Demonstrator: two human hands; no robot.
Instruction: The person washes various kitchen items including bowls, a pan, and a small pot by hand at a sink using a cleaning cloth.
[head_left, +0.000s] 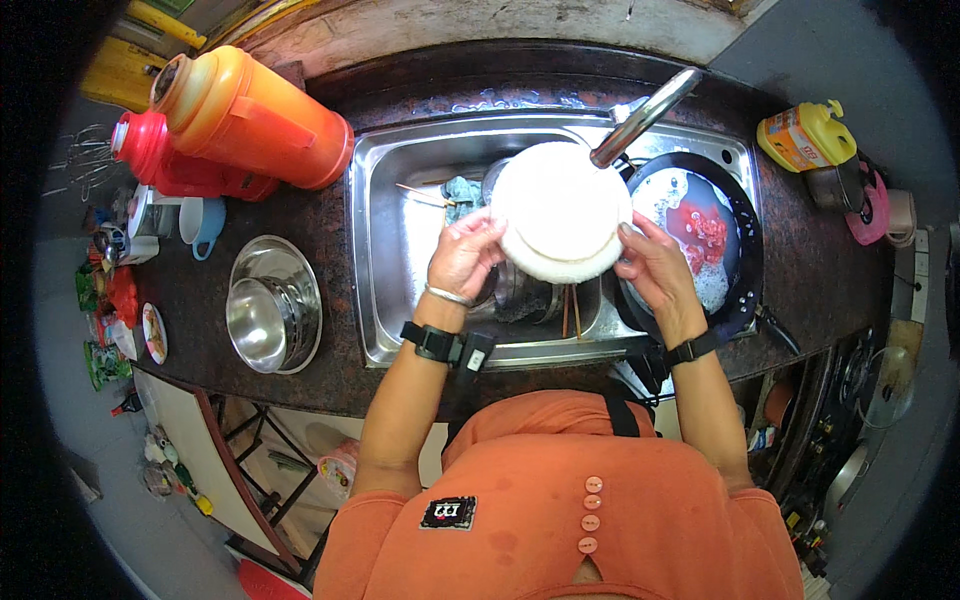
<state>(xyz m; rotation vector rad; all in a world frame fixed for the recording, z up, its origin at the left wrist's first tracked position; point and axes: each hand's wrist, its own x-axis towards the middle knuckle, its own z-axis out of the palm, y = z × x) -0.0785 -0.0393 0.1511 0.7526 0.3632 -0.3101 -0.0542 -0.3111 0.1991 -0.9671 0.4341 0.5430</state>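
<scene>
Both my hands hold a round white plate or shallow bowl (564, 202) over the steel double sink (401, 300), just below the chrome faucet (645, 116). My left hand (469, 255) grips its left rim; my right hand (654, 261) grips its right rim. Beneath, in the left basin, lie wooden chopsticks (571, 311), a greenish cloth (463, 196) and other dishes, partly hidden. To the right, a black frying pan (742, 217) holds sudsy water and a red mesh-like scrubber (703, 232).
Left on the dark countertop (334, 277) are an orange thermos (251, 120), a red thermos (199, 169), nested steel bowls (259, 322) and a blue mug (201, 223). A yellow detergent bottle (806, 136) stands at the right; the pan's handle (780, 330) points toward the front edge.
</scene>
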